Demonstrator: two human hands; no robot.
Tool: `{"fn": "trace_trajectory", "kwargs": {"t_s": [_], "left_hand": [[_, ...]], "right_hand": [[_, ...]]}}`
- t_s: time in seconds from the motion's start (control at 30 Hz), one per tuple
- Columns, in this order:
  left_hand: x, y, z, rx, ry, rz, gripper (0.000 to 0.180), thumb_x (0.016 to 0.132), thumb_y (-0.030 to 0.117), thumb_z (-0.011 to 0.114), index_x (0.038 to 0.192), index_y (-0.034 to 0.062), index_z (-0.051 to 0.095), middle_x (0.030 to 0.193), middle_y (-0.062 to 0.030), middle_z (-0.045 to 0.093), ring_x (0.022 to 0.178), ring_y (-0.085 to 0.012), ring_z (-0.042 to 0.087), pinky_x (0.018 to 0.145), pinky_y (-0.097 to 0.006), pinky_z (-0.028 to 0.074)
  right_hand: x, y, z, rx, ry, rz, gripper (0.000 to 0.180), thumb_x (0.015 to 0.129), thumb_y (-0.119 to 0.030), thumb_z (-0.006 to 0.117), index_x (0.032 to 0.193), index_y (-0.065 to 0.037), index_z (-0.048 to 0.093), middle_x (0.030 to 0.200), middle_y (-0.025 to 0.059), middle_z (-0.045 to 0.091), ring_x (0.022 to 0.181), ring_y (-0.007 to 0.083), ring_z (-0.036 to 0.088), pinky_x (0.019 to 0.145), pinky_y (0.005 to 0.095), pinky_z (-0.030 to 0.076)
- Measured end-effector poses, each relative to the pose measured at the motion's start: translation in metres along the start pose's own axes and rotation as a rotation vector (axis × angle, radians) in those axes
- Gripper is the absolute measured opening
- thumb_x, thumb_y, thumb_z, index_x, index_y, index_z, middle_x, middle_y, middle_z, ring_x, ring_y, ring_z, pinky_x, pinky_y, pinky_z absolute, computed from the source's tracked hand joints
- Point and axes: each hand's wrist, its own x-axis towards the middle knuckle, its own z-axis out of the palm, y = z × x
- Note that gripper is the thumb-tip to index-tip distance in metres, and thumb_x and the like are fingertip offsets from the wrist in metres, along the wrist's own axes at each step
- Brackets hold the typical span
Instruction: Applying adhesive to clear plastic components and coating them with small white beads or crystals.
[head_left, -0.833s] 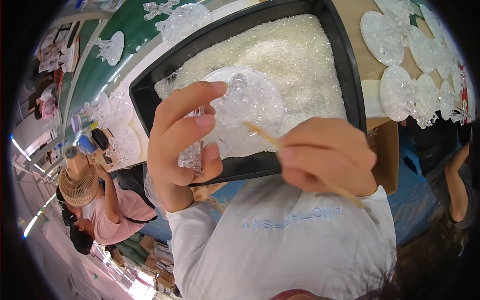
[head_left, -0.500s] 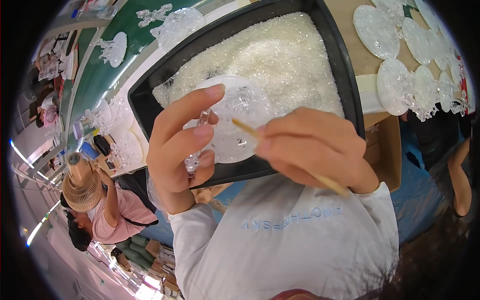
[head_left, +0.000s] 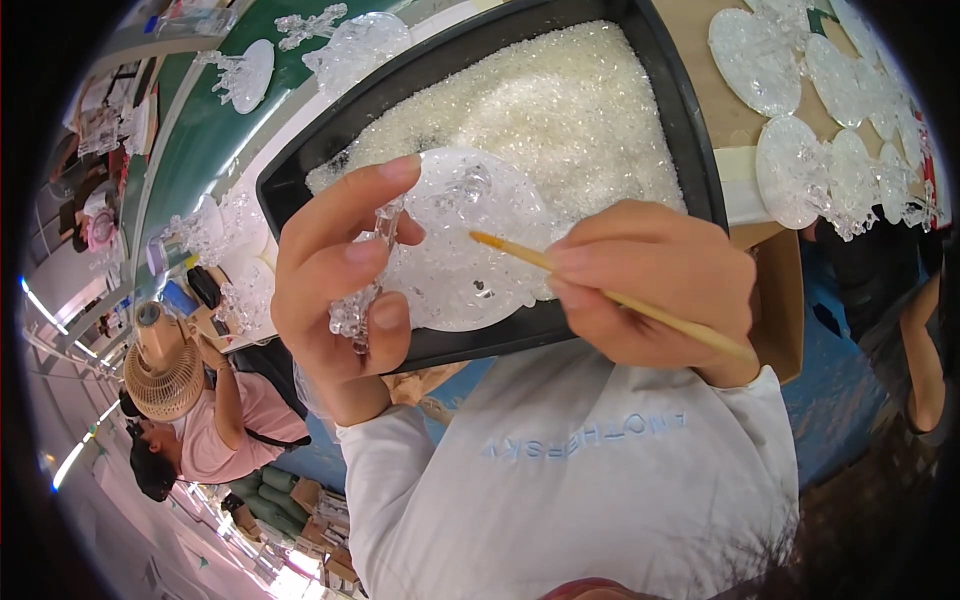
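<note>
The left hand (head_left: 335, 290) pinched a clear round disc (head_left: 465, 240) by its edge above the near rim of a black tray (head_left: 690, 130) of white granules — the right hand (head_left: 650, 285) gripped a thin wooden stick (head_left: 610, 295), tip touching the disc.

there are only a few things of this kind. a brown cardboard box (head_left: 775, 300) shows at the right of the middle, just past the black tray's edge; its flap hangs down and its top is flat. at the far left edge sit small flat packs (head_left: 100, 125) with pale and pink colours, too blurred to tell more. at the bottom left lies a pile of brown boxes (head_left: 330, 525) on the floor. no screens or signs can be made out.
</note>
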Motion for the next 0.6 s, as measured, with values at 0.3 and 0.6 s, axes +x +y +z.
{"fn": "trace_trajectory", "kwargs": {"t_s": [0.3, 0.6], "left_hand": [[0.0027, 0.0005, -0.0002, 0.032, -0.012, 0.029, 0.021, 0.097, 0.025, 0.059, 0.114, 0.0121, 0.055, 0.118, -0.0298, 0.062, 0.097, -0.0340, 0.064, 0.068, -0.037, 0.057], [0.0022, 0.0020, -0.0022, 0.053, 0.024, 0.009, 0.021, 0.097, 0.024, 0.059, 0.114, 0.0117, 0.054, 0.118, -0.0304, 0.061, 0.096, -0.0337, 0.064, 0.067, -0.037, 0.058]], "right_hand": [[0.0019, 0.0002, 0.0028, -0.053, 0.006, -0.019, 0.023, 0.069, 0.011, 0.070, 0.090, 0.003, 0.066, 0.073, 0.0168, 0.066, 0.060, 0.0233, 0.066, 0.053, 0.0277, 0.053], [-0.0010, -0.0027, -0.0012, -0.074, 0.000, 0.014, 0.018, 0.066, 0.010, 0.068, 0.081, 0.003, 0.065, 0.073, 0.0159, 0.065, 0.055, 0.0220, 0.063, 0.050, 0.0273, 0.051]]}}
